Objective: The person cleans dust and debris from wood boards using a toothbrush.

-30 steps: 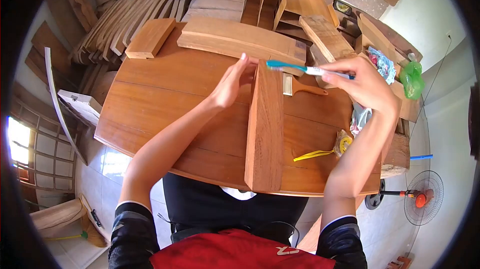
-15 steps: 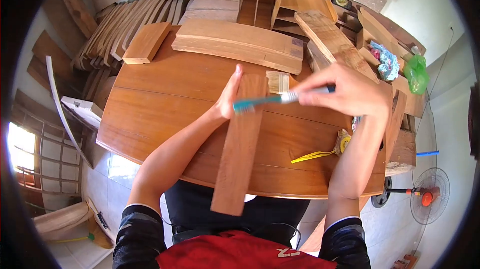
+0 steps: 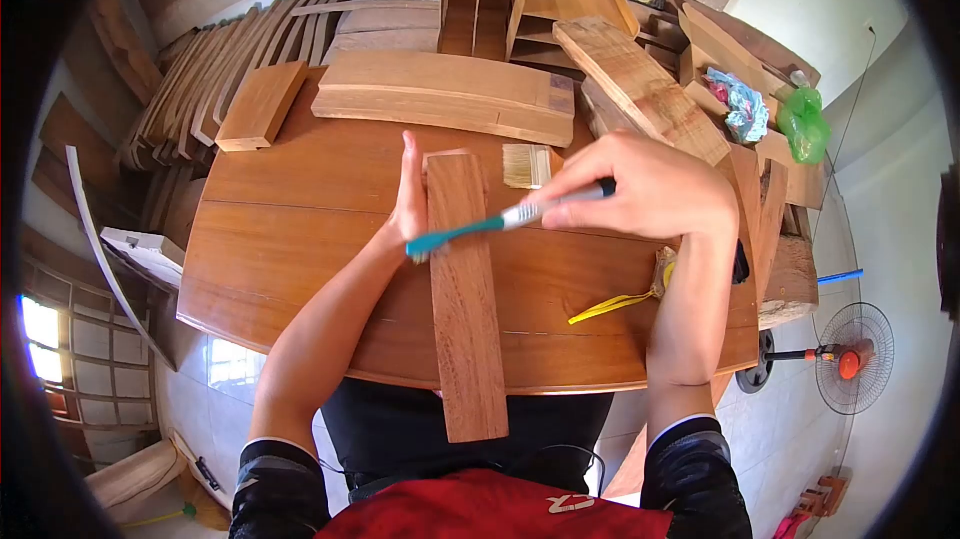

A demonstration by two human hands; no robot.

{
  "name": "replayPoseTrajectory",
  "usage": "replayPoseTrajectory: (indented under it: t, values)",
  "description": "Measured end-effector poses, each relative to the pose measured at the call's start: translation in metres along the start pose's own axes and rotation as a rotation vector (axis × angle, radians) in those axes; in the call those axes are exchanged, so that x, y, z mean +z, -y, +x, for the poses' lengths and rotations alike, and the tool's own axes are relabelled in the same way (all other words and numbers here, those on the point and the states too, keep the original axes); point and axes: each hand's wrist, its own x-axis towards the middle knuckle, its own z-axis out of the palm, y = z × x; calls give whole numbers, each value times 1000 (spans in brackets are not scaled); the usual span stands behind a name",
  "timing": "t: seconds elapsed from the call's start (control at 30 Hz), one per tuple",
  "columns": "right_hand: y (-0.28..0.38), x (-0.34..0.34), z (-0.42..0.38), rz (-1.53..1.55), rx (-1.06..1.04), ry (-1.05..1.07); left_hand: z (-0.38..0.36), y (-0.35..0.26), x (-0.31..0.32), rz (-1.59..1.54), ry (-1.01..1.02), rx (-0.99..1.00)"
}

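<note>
A long reddish wooden board lies flat on the round wooden table, its near end sticking out past the table's front edge. My left hand presses flat against the board's left edge near the far end. My right hand holds a teal and white toothbrush by its handle. The brush reaches left across the board, with its head at the board's left edge, beside my left palm.
A paintbrush lies just behind the board. A yellow tape measure sits at the right under my forearm. Thick planks and a wood block crowd the far side. Plastic bags lie on lumber, and a floor fan stands at right.
The board went from standing on edge to lying flat and straightened. My right hand swept the toothbrush leftward and down, from beyond the board's far end to its left edge.
</note>
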Motion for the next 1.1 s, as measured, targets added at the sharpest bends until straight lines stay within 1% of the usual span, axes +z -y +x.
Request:
replayPoseTrajectory:
  t: [0.1, 0.13, 0.17, 0.23, 0.27, 0.33, 0.37, 0.4, 0.47, 0.53, 0.57, 0.6, 0.63, 0.67, 0.7, 0.77, 0.8, 0.87, 0.9, 0.93, 0.97, 1.0, 1.03, 1.07, 1.1]
  values:
    - [-4, 3, 9, -130, 300, -244, 3, 1, -3, 110, 44, 54]
    - [18, 0, 7, -177, 376, -160, 7, 3, -7, 127, 120, 89]
    - [32, 4, -2, -267, 315, -143, 9, 5, -11, 148, 87, 88]
    - [54, 0, -4, -227, 240, 4, 3, 4, -3, 183, 19, 78]
    - [41, 1, -3, -196, 267, -59, 5, 4, -2, 50, -85, 24]
    - [17, 0, 2, -118, 315, -194, 10, 5, -12, 138, 81, 57]
    - [18, 0, 0, -155, 295, -178, 13, 5, -18, 184, 162, 80]
    - [21, 1, -1, -192, 272, -161, 8, 7, -17, 128, 75, 25]
    - [42, 5, -3, -258, 211, -136, 8, 8, -15, 42, -21, 24]
    - [34, 2, -4, -220, 217, -134, 2, 1, -1, -55, -67, -36]
    - [28, 0, -2, -199, 219, -137, 4, 2, -4, 14, 29, 5]
    - [10, -2, -1, -66, 235, -174, 8, 2, -10, 84, 122, 51]
    - [-4, -5, 2, -5, 240, -187, 8, -1, -10, 152, 212, 101]
    - [-12, -2, 2, -41, 216, -210, 6, -2, -8, 274, 196, 156]
    - [-13, -2, 3, -77, 194, -231, 5, -2, -8, 246, 196, 141]
    - [13, 3, 11, -201, 208, -178, 7, -2, -8, 193, 205, 101]
    - [21, 6, 12, -257, 220, -154, 8, -1, -10, 142, 243, 76]
    - [-8, 2, 11, -154, 188, -194, 8, 0, -19, 45, 306, 23]
    - [-12, -1, 13, -104, 165, -209, 7, 0, -20, 64, 264, 29]
    - [-8, -10, 8, -71, 357, -184, 6, 1, -18, 81, 224, 36]
    - [-12, -5, 10, -63, 291, -221, 7, 2, -16, 95, 187, 43]
    - [-12, 1, 12, -59, 226, -258, 3, -1, -10, 154, 200, 75]
    - [-10, 5, 13, -57, 166, -295, 5, 0, -10, 128, 216, 59]
    - [-8, 10, 16, -119, 176, -243, 6, -1, -13, 103, 235, 40]
    - [-2, 18, 19, -164, 150, -272, 8, -3, -14, 84, 255, 18]
